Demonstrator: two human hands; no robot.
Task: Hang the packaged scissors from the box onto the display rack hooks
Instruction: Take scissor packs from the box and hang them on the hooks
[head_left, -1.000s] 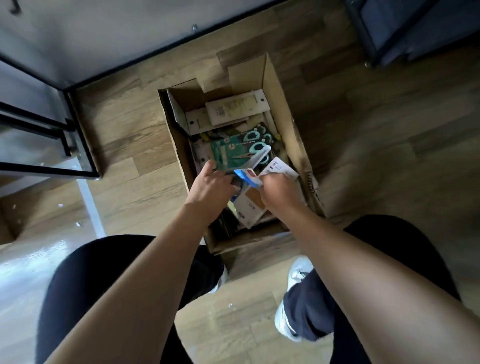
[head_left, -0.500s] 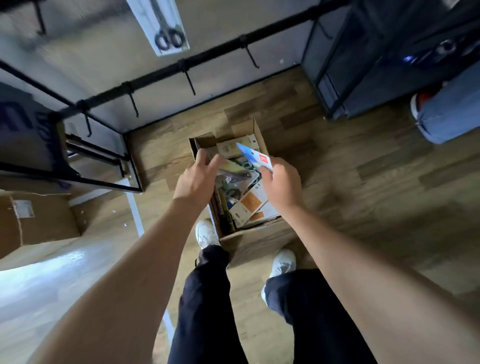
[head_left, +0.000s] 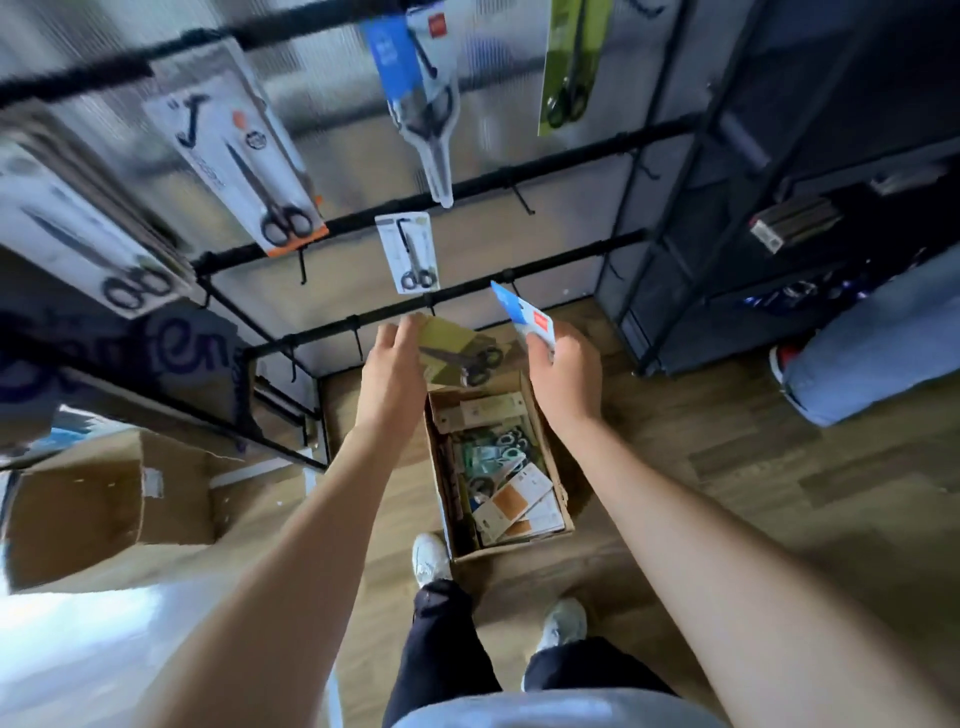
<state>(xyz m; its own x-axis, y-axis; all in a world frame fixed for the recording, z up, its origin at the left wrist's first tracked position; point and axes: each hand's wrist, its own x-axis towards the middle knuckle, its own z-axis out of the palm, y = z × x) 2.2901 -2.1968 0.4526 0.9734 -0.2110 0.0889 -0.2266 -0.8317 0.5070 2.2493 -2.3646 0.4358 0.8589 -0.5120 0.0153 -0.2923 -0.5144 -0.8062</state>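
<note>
We stand on wood flooring (head_left: 727, 467), the open box (head_left: 545, 410) of packaged scissors at our feet. Above it our left hand (head_left: 392, 374) grips an olive scissors pack (head_left: 457, 348), our right hand (head_left: 563, 371) a blue-white pack (head_left: 522, 314), below the display rack (head_left: 545, 179).

We count five scissor packs (head_left: 407, 253) hanging above our hands, two packs held, one open box (head_left: 550, 457) below them.
</note>
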